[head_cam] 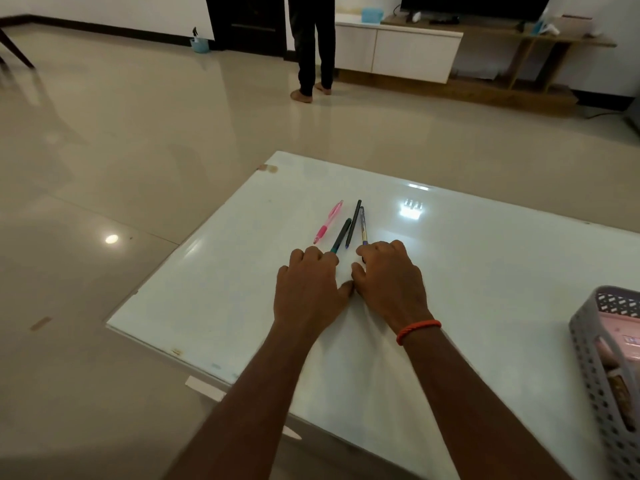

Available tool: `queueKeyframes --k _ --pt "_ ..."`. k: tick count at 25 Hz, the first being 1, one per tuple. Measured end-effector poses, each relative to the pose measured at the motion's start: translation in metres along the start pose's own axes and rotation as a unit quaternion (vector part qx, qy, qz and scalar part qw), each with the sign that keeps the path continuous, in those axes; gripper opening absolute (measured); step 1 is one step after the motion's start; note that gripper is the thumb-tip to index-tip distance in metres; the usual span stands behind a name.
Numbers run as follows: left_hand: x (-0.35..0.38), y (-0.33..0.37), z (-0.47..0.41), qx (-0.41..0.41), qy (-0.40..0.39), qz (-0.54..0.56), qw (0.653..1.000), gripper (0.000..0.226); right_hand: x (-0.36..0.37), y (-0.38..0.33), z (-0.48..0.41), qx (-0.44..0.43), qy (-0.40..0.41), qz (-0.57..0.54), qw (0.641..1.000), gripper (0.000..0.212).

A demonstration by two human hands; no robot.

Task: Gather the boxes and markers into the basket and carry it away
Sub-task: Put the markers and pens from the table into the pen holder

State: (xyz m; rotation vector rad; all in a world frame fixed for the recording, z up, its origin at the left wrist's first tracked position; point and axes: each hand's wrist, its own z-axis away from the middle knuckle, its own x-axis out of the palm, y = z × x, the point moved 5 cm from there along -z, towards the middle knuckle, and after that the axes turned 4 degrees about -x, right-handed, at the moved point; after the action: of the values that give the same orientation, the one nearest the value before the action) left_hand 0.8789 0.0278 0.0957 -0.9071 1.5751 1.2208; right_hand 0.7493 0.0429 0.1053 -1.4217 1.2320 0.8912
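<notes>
Markers (354, 221) fan out beyond left hand (310, 289) and right hand (389, 282).

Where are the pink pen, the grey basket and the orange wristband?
pink pen (329, 221), head view, middle of its barrel.
grey basket (588, 372), head view, on its perforated side wall.
orange wristband (418, 330), head view, middle of the cord.

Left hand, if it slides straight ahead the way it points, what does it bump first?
Probably the teal-tipped pen, whose near end lies right at the fingertips of the left hand. The pink pen sits further left, so it likely gets missed.
</notes>
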Motion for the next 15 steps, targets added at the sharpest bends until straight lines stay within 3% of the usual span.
queueKeyframes --k 6,11,15 --pt "-0.022 -0.012 0.003 -0.034 0.002 0.076 0.997 0.003 -0.032 0.018 0.013 0.036 -0.039 0.009 0.999 0.015" --pt "-0.057 -0.007 0.015 -0.062 -0.061 0.030 0.996 0.016 -0.064 0.034 0.064 0.079 -0.131 -0.042 0.987 0.025" --pt "-0.105 0.031 0.028 -0.009 0.029 0.069 0.997 0.018 -0.140 0.052 0.092 0.099 -0.046 -0.049 0.993 0.025"
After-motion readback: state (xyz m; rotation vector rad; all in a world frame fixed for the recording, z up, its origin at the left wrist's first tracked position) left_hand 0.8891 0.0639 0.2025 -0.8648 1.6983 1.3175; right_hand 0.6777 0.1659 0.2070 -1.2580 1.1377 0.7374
